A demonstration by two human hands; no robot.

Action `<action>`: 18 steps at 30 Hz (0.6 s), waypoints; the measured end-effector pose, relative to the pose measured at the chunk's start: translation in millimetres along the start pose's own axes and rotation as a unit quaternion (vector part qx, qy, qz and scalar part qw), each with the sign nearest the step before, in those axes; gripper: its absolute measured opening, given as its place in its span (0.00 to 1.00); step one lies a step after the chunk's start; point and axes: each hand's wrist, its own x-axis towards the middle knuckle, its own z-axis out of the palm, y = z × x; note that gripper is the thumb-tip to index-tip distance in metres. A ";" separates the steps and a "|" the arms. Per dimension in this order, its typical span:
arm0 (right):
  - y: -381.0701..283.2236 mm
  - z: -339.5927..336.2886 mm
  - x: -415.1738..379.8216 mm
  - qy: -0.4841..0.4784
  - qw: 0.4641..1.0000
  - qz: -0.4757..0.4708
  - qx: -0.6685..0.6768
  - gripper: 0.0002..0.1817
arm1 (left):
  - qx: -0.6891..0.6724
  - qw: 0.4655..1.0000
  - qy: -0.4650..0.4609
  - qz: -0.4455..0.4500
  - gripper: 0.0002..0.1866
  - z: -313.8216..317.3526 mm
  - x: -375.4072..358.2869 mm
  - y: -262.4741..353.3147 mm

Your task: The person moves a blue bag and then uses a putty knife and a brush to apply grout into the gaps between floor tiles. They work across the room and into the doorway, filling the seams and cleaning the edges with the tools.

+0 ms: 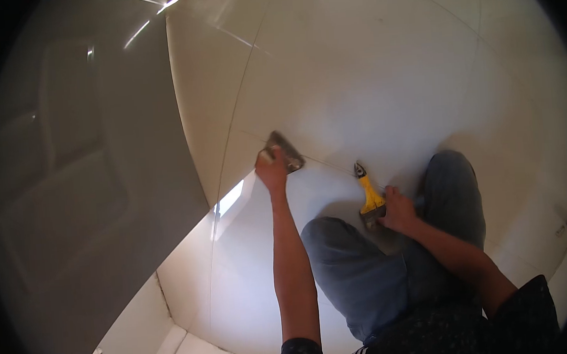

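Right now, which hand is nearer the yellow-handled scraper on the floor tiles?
Right. The right hand rests at the yellow-handled scraper, touching its wide lower end. The left hand is well off to its left, pressing a grey float on a tile joint.

Single head view, fisheye, looking steeply down at tiled floor [368,72]; door [79,165] close left, probably.

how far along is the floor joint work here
Done: the tiles are laid, and no loose ones show. In hand: the left hand presses a float on a joint, while the right hand rests on a yellow-handled scraper. Left: I cannot tell which joints are filled, so the remainder is unclear.
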 end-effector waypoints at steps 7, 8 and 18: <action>-4.4 0.6 -13.4 0.038 0.996 -0.083 0.002 0.29 | -0.009 0.992 -0.123 -0.035 0.13 11.8 -15.3 40.9; -3.2 -1.0 -10.0 0.052 0.993 -0.103 -0.013 0.27 | -0.029 0.991 -0.125 -0.026 0.13 26.7 -19.3 52.1; 5.2 6.5 -2.2 -0.088 0.985 -0.144 0.026 0.20 | 0.001 0.977 -0.205 0.061 0.12 159.2 -23.7 198.4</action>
